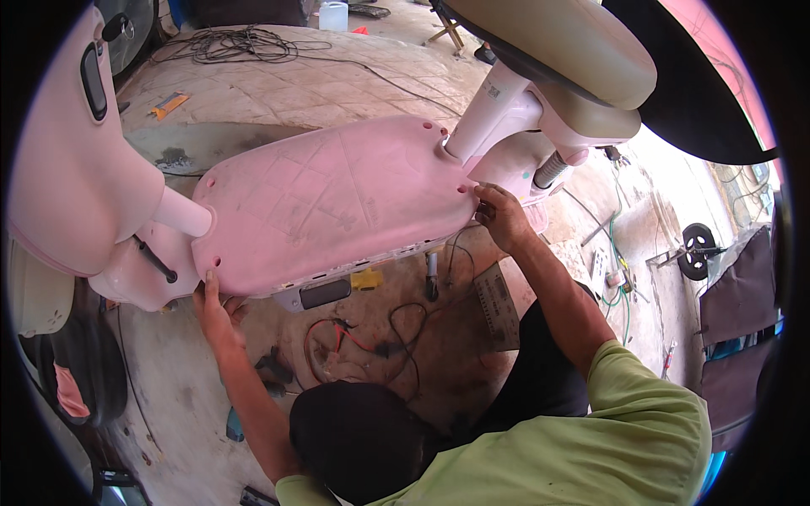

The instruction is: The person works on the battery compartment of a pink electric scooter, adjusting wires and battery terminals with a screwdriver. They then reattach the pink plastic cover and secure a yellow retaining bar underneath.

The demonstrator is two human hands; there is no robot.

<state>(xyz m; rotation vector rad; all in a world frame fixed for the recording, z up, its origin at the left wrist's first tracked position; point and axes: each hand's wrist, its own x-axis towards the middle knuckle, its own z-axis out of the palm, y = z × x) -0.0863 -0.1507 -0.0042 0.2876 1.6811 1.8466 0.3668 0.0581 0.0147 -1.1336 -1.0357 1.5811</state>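
Note:
A long pink footboard panel (pixel 337 198) of a scooter spans the middle, with dark scuffs and holes near its corners. My left hand (pixel 221 314) holds its near left corner, the index finger up against the edge and the other fingers partly hidden below. At its right end, beside a corner hole, my right hand (pixel 504 218) grips the edge with bent fingers. Under the panel's near edge show a light strip and a grey-framed dark rectangular part (pixel 325 293). The scooter's pink front body (pixel 93 185) rises at left, and its beige seat (pixel 565 46) at upper right.
Red and black cables (pixel 337 337) lie on the floor below the panel, near a cardboard box (pixel 496 308) and a screwdriver-like tool (pixel 432 274). A coiled black cable (pixel 245 46) lies beyond the scooter. A small black wheel (pixel 698 251) stands at right.

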